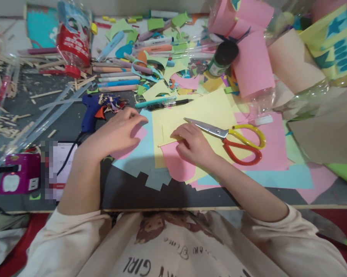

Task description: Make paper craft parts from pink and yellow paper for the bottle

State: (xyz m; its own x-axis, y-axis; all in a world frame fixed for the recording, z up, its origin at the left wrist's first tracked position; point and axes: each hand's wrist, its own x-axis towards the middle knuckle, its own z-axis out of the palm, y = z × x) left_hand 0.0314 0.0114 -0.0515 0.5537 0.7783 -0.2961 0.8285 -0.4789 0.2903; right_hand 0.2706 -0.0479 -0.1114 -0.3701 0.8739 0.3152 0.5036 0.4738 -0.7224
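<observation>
My right hand [195,144] is closed, its fingers pinching the end of a thin wooden stick [167,144]. The stick lies along the straight top edge of a pink paper piece [180,167] with a rounded bottom. A second thin stick [163,133] lies just above on the yellow paper [173,115]. To the left, my left hand [120,132] is open, thumb and fingers apart, above another pink paper piece [140,133]. Its fingers hold nothing. Scissors [213,130] with yellow and red handles rest beside my right hand, blades partly behind it.
A blue glue gun [90,111] lies left of my left hand, near clear glue sticks [53,115]. Pens [161,103], markers [120,82] and paper scraps cover the back. A dark-capped jar [223,57], pink-wrapped bottle [254,65] and red-labelled bottle [73,42] stand or lie there.
</observation>
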